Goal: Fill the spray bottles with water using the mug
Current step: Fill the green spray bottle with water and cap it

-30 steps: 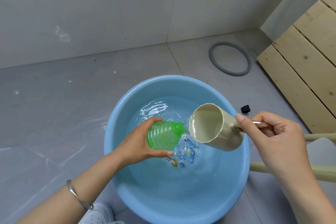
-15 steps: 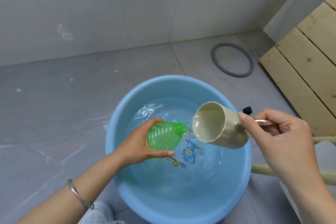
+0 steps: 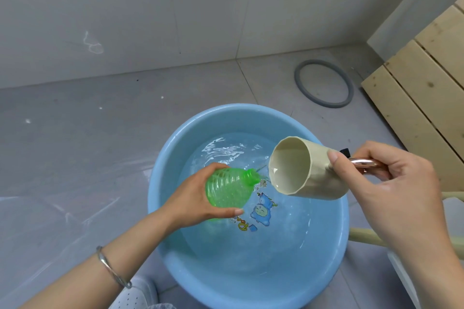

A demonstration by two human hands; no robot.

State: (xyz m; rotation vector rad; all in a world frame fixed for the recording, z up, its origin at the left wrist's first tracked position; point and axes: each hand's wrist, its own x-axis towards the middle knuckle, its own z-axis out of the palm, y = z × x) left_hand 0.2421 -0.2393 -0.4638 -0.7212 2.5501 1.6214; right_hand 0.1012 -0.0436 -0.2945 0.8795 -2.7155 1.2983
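Over the basin at centre frame, our left hand grips the tilted bottle while our right hand pinches the mug handle, tipped so spills fall back.

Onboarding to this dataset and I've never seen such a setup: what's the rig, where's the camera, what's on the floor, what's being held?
There is no machine here: these are a person's two bare hands, filmed by one wide-angle camera worn on the head, looking forward and down. Every picture is that same view.

On the grey floor stands a blue basin with water in it. The left hand grips a green ribbed bottle, tilted with its open neck toward the mug. The right hand holds a beige mug by its shiny handle, tipped on its side above the basin, its mouth by the bottle's neck. Beyond lie a grey ring and wooden slats.
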